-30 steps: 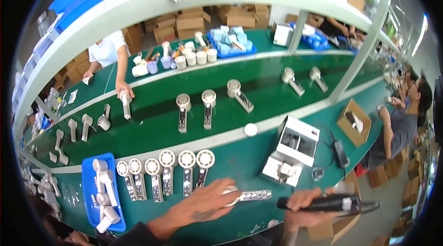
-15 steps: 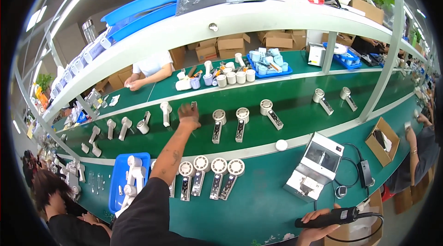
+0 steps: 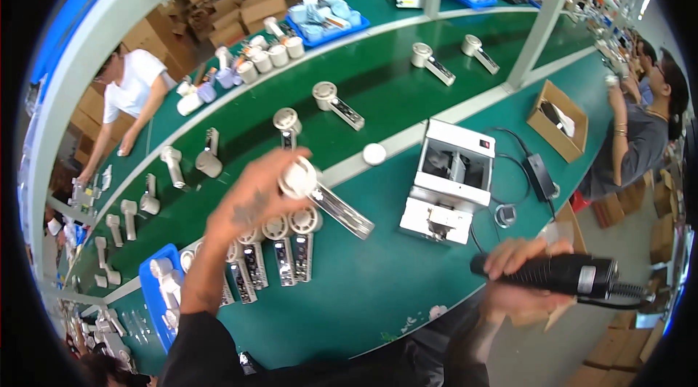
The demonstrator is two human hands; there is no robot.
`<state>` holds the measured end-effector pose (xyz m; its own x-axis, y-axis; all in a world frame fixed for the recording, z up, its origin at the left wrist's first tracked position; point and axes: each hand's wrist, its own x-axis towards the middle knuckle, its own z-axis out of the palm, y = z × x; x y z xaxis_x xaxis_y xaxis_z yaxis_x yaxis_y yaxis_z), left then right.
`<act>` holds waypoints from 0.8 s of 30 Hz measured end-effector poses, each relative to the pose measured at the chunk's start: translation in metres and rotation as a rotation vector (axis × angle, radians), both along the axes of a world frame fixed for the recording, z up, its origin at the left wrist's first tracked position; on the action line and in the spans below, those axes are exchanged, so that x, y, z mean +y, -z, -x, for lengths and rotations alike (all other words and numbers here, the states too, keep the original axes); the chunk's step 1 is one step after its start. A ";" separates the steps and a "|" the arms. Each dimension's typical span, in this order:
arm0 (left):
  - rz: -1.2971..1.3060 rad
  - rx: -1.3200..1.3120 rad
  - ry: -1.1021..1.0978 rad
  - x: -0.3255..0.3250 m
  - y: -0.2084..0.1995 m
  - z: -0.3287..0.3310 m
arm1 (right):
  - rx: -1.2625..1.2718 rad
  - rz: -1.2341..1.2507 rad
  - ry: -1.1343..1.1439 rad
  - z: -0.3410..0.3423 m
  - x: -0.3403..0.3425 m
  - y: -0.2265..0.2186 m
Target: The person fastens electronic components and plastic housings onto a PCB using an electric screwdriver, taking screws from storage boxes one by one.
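Over the near edge of the green belt, my left hand (image 3: 254, 191) grips a white handheld fan (image 3: 342, 214) by its round head. The fan's handle points down to the right, its casing off and the inside showing. My right hand (image 3: 520, 281) is wrapped round a black electric screwdriver (image 3: 556, 275), held level at the lower right with its cable trailing right. Below my left hand, several similar fans (image 3: 282, 260) lie in a row on the bench. A silver-white screw feeder (image 3: 440, 218) stands between my hands, beyond the screwdriver's tip.
More fans (image 3: 338, 105) lie spaced along the belt (image 3: 385, 82). A blue tray (image 3: 150, 292) of white parts sits left. A round white cap (image 3: 374, 154) rests on the belt's rail. An open carton (image 3: 542, 125), a power adapter (image 3: 539, 177) and co-workers (image 3: 643, 111) are rightward.
My left hand has come back from the belt toward me, now with a fan in it. The view has swung right. My right hand and the screwdriver have risen further into view.
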<state>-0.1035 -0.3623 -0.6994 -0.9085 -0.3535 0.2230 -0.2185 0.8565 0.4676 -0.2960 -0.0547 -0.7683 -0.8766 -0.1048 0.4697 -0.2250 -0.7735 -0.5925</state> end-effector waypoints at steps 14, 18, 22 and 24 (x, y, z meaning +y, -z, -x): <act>-0.358 0.127 -0.082 0.118 0.153 0.006 | -0.020 -0.409 -0.108 -0.008 -0.059 0.003; -0.414 0.162 -0.102 0.117 0.158 0.007 | -0.064 -0.349 -0.085 -0.025 -0.037 0.018; -0.416 0.162 -0.092 0.115 0.162 0.009 | -0.081 -0.333 -0.116 -0.026 -0.028 0.031; -0.437 0.144 -0.093 0.116 0.162 0.008 | -0.093 -0.324 -0.115 -0.027 -0.027 0.034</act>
